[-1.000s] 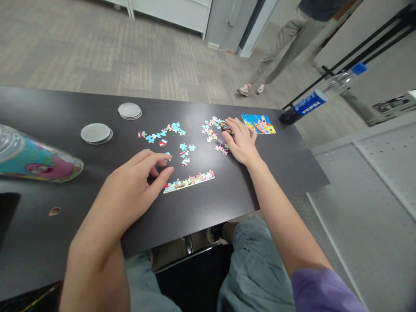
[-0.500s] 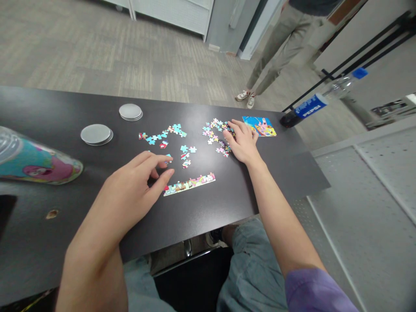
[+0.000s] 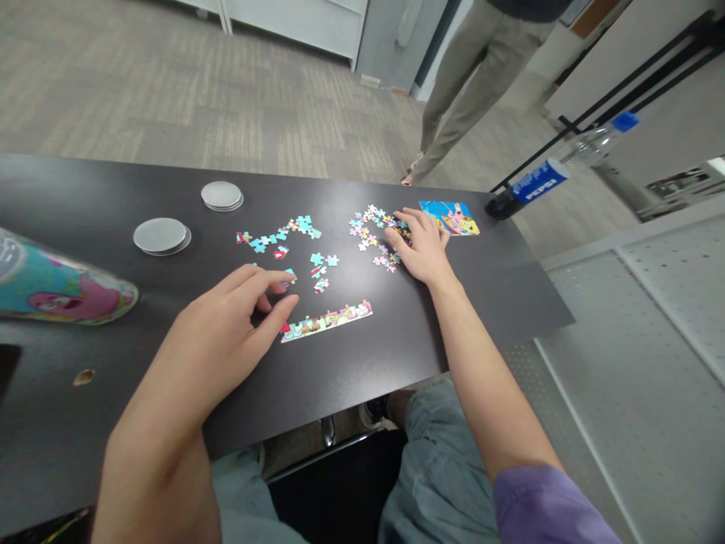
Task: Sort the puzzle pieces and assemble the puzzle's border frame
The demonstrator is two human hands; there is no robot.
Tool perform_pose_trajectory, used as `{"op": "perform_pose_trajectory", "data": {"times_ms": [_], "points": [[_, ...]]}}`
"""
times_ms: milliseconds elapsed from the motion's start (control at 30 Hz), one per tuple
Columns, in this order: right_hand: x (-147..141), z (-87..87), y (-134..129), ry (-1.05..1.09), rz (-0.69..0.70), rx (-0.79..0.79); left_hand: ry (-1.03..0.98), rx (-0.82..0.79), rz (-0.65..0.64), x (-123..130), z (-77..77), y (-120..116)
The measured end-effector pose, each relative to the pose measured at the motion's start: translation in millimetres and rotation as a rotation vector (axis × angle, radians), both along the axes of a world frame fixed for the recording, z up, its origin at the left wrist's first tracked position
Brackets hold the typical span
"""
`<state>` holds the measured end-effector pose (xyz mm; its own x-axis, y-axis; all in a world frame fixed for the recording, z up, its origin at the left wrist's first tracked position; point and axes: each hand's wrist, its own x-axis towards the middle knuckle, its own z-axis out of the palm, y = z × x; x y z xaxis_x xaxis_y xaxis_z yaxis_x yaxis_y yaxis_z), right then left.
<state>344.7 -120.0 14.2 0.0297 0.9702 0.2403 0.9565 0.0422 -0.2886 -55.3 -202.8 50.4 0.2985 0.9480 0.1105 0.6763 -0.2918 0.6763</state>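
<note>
My left hand [image 3: 238, 325] hovers over the dark table [image 3: 351, 385], thumb and fingers apart, with nothing between them. Its thumb is close to the left end of a joined strip of puzzle pieces [image 3: 328, 323]. Loose blue and red pieces [image 3: 280, 251] lie in a curve beyond it, and a few more [image 3: 318, 273] lie right of its fingertips. My right hand [image 3: 422, 245] rests with spread fingers on the right side of a pile of small colourful pieces [image 3: 365, 229]; its fingertips cover some of them. Behind this hand lies a colourful picture card [image 3: 453, 217].
Two stacks of round grey discs, one nearer [image 3: 161, 236] and one farther [image 3: 222, 195], stand at the back left. A printed cylinder [image 3: 68, 283] lies at the left. A Pepsi bottle [image 3: 538, 183] is at the right corner. A person [image 3: 470, 75] stands beyond the table.
The person beyond the table has shifted, and their shoes are now mostly hidden by the table edge. The view has moved slightly; both my hands keep nearly the same pose.
</note>
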Motion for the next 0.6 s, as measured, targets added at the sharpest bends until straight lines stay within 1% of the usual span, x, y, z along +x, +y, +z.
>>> {"op": "perform_pose_trajectory", "data": {"times_ms": [233, 367, 600], "points": [[0.2, 0.7, -2.5, 0.019, 0.023, 0.009, 0.001, -0.037, -0.013, -1.1, 1.3, -0.4], [2.3, 1.6, -3.3, 0.023, 0.025, 0.013, 0.009, -0.039, -0.011, -1.5, 0.7, -0.7], [5.6, 3.1, -6.9, 0.046, 0.038, 0.028, 0.019, -0.03, 0.002, -1.0, 3.9, -0.3]]}}
